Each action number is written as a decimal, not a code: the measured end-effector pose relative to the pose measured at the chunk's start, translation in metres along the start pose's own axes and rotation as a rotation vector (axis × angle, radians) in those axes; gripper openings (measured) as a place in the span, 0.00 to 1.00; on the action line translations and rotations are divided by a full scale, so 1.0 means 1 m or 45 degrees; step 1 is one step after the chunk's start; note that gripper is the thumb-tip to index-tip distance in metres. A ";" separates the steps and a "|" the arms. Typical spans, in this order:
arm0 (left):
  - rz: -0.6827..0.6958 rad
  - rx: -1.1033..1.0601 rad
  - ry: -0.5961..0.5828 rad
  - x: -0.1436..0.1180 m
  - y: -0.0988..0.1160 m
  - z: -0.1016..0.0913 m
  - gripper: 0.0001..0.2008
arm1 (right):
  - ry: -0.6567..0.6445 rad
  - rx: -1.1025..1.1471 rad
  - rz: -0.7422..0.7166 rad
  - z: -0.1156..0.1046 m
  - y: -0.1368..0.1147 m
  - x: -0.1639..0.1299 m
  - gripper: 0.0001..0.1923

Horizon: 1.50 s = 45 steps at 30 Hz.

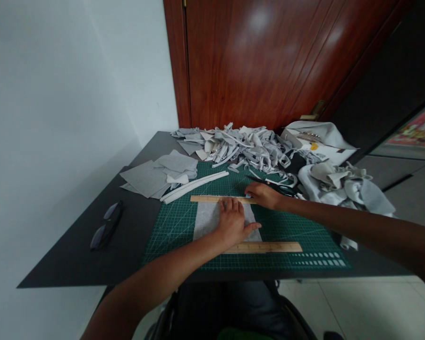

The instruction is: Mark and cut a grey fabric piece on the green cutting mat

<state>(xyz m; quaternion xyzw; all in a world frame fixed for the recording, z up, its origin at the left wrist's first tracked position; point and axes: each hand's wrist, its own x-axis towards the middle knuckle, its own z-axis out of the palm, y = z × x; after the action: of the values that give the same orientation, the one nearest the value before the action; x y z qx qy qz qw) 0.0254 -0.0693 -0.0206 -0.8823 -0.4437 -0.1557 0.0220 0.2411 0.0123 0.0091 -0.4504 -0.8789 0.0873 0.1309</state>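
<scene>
My left hand [233, 223] lies flat with its fingers spread over a piece of pale grey fabric [206, 221]. Its fingertips reach the wooden ruler [201, 199] that crosses the fabric's far edge. At the right part of this ruler, my right hand [264, 194] is closed on a small light-blue object [248, 194], mostly hidden by the fingers, so its kind is unclear. A second wooden ruler [279, 247] lies along the fabric's near edge. Everything here rests on a green cutting mat [173, 236]. Just beyond my right hand are black-handled scissors [285, 190].
Grey fabric sheets [147, 177] and a rolled white strip [194, 186] lie to the left. Eyeglasses [106, 225] rest on the dark table [74, 255]. Scraps [248, 144] are heaped at the back, with a white box [318, 141] and bundled cloth [343, 186] at right.
</scene>
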 end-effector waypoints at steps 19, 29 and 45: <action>-0.005 -0.037 0.009 0.000 0.001 0.000 0.51 | 0.004 0.069 -0.002 0.006 0.004 0.004 0.12; -0.010 -0.030 0.005 -0.001 0.001 0.000 0.51 | 0.032 0.168 0.002 0.014 -0.001 0.016 0.12; 0.008 -0.072 0.023 0.000 0.000 0.002 0.54 | -0.066 0.324 0.056 0.022 -0.025 0.055 0.11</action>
<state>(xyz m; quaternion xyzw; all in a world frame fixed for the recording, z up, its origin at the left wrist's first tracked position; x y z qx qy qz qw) 0.0254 -0.0691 -0.0226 -0.8824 -0.4362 -0.1763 0.0015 0.1843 0.0423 0.0029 -0.4468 -0.8537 0.2126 0.1624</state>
